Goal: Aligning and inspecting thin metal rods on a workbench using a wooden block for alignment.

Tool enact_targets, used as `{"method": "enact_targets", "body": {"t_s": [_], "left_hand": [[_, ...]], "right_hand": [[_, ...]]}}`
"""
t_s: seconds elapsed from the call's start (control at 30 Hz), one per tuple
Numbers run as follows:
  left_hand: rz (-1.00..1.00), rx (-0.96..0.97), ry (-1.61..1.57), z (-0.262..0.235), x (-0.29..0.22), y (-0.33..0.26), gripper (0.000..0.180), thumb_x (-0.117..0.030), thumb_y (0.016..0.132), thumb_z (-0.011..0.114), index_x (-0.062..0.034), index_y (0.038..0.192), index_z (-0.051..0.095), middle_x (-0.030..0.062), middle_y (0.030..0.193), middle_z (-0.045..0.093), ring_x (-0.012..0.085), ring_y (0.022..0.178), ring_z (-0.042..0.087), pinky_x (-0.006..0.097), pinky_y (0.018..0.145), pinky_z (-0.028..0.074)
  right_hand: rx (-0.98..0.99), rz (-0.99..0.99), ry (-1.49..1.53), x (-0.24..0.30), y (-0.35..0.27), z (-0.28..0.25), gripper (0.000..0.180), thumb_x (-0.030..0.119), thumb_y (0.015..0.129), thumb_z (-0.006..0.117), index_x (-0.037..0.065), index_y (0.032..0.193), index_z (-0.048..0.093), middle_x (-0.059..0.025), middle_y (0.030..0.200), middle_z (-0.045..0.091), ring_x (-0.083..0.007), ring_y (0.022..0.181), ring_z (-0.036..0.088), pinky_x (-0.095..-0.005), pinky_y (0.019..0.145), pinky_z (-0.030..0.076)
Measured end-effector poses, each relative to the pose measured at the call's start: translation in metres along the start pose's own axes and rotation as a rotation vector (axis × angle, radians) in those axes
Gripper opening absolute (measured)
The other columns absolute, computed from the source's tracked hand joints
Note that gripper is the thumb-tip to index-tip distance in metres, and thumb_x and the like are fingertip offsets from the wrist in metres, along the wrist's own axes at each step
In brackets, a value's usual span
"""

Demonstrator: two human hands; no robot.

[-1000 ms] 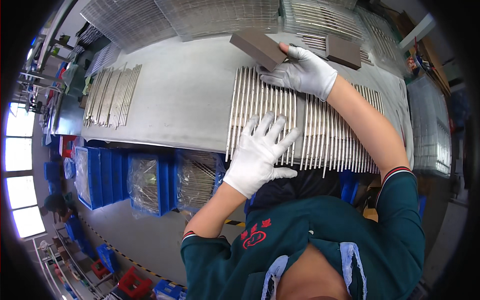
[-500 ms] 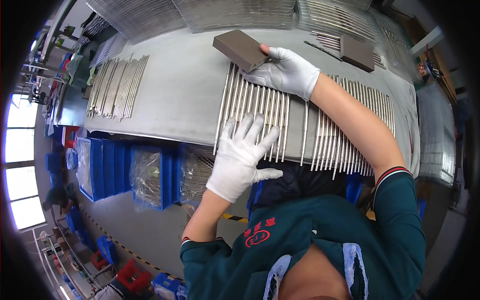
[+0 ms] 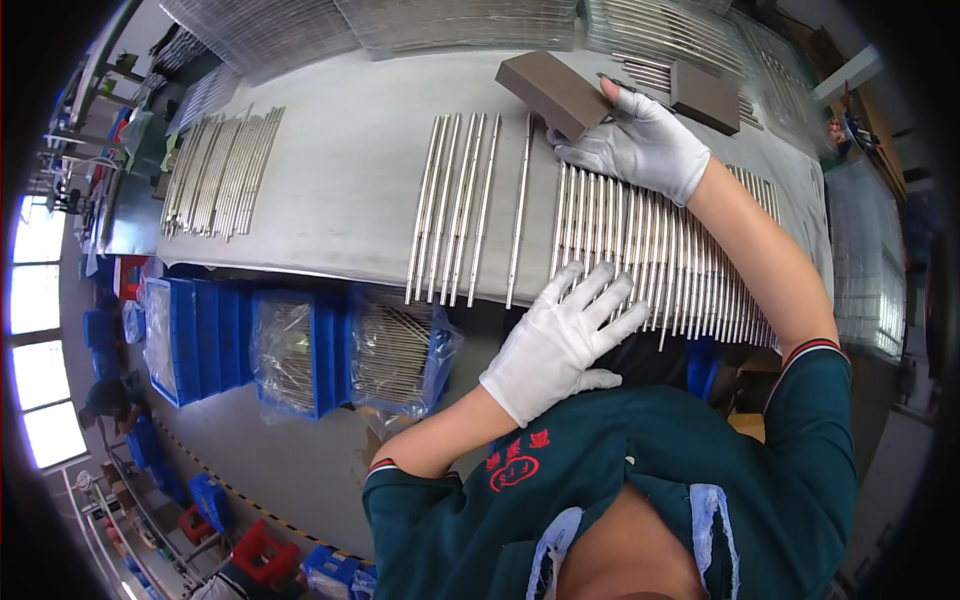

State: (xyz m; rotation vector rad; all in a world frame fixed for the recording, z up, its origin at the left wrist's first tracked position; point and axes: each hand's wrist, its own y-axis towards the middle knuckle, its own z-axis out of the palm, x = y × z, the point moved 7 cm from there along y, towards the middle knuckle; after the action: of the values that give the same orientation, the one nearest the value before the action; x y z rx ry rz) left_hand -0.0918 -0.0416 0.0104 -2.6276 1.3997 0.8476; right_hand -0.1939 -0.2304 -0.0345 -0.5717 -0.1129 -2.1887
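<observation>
My right hand, white glove, grips a brown rectangular block: fingers wrapped over its near end, block tilted, its lower edge at the far ends of the metal rods. My left hand, also gloved, lies flat with fingers spread wide, holding nothing, fingertips pressing on the near ends of the same rod row at the surface edge.

The rods lie side by side on the grey metal surface, running away from me, packed tight under both hands. Just left of that row sits a small group of rods with gaps between them, one single rod between group and main row.

Second brown block rests on the surface beyond my right hand, apart from it. Another rod bundle lies far left on the surface. Blue bins with bagged parts sit below the surface's near edge, left of my left arm.
</observation>
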Motion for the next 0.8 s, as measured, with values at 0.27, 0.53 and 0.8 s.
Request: {"method": "enact_targets", "body": {"t_s": [0.27,0.53,0.8], "left_hand": [[-0.170,-0.017,0.242,-0.018,0.024,-0.027,0.083,-0.055,0.068,0.077,-0.0160,0.138,0.052,0.0139,0.135,0.053,0.0432,0.127,0.046,0.063,0.108,0.029],[-0.221,-0.031,0.262,-0.026,0.030,-0.037,0.084,-0.052,0.069,0.078,-0.0124,0.137,0.052,0.0170,0.134,0.053,0.0446,0.129,0.045,0.058,0.110,0.031],[-0.022,-0.023,0.028,-0.006,0.004,-0.012,0.078,-0.043,0.073,0.078,-0.0092,0.137,0.050,0.0168,0.134,0.051,0.0406,0.130,0.045,0.053,0.110,0.035]], "right_hand": [[0.034,-0.047,0.051,-0.015,0.044,0.007,0.065,0.035,0.098,0.060,-0.007,0.142,0.037,-0.0252,0.137,0.050,-0.0373,0.128,0.052,-0.0494,0.114,0.040],[-0.077,-0.105,0.030,-0.021,0.060,0.011,0.067,0.036,0.098,0.059,-0.006,0.144,0.034,-0.0254,0.138,0.048,-0.0374,0.127,0.052,-0.0476,0.113,0.041],[-0.009,-0.047,-0.003,0.001,-0.005,0.005,0.069,0.042,0.097,0.060,-0.004,0.143,0.038,-0.0227,0.139,0.049,-0.0352,0.127,0.053,-0.0467,0.111,0.043]]}}
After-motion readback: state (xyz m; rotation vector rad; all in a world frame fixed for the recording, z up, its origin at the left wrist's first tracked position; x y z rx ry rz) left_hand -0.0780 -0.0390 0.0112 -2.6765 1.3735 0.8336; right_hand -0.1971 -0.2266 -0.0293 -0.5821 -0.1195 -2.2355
